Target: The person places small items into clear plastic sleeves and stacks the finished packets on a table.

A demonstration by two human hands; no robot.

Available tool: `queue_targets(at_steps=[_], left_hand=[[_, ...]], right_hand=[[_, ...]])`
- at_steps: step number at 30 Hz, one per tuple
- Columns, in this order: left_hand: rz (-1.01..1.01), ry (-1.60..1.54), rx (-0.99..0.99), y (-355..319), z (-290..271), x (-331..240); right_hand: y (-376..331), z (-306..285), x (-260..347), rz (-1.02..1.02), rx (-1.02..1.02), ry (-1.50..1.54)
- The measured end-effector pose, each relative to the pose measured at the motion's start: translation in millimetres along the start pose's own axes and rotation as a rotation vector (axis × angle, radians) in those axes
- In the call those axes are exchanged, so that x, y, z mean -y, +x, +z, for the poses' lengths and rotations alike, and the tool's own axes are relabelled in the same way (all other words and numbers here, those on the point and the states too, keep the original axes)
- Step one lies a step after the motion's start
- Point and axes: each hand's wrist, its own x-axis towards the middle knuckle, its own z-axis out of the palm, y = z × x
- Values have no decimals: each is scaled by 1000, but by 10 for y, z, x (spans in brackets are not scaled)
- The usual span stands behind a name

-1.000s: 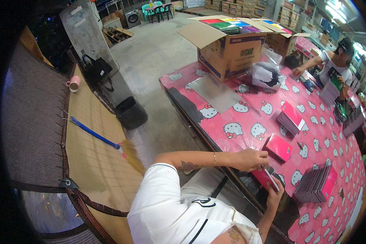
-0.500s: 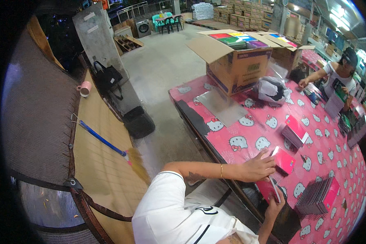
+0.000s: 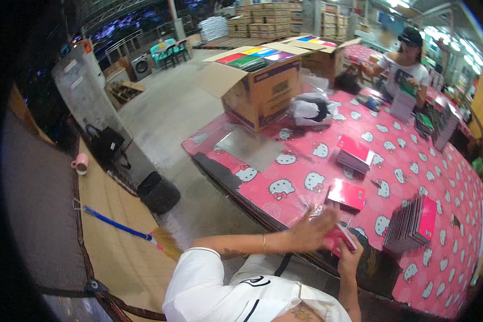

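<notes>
My right hand grips a pink-covered notebook by its near right edge, over the table's front edge. The notebook is tilted, with its page edges facing up. My left hand is at the notebook's far left side, blurred by motion, so its fingers are hard to make out. Just beyond it lies a small stack of pink notebooks. Farther back is another pink stack. To the right stands a larger row of spiral-bound pink notebooks.
A pink cartoon-cat cloth covers the table. Toward the back are an open carton of coloured notebooks, a second carton, a white plastic bag and a clear sheet. Across the table, a co-worker handles a green notebook.
The view has swung right, so the scene sits farther left. My left hand has shifted at the notebook and blurs, while my right hand keeps its grip. The co-worker's notebook has moved.
</notes>
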Motion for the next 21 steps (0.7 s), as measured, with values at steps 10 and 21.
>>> queue_targets(at_steps=[10, 21], left_hand=[[-187, -517, 175, 688, -550, 145], [934, -1722, 214, 1364, -1379, -1540]], right_hand=[[10, -59, -134, 7, 155, -96], [-6, 26, -350, 70, 257, -82]])
